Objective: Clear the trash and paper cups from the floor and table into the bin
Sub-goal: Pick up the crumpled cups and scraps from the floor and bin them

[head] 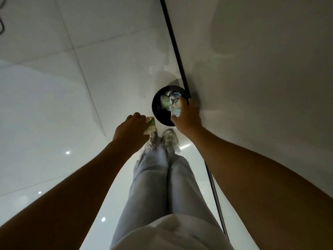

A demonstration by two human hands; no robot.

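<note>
A round black bin (157,107) stands on the floor against the wall, with crumpled paper and cups (170,101) inside it. My left hand (130,129) grips a green and white paper cup (150,125) just left of the bin's rim. My right hand (188,114) reaches over the bin's right side and holds a pale bluish cup (176,112) above the opening.
A white tiled floor (54,87) spreads to the left. A light wall (261,69) rises on the right behind a black baseboard strip (173,40). My legs in light jeans and pale sneakers (169,139) stand right before the bin.
</note>
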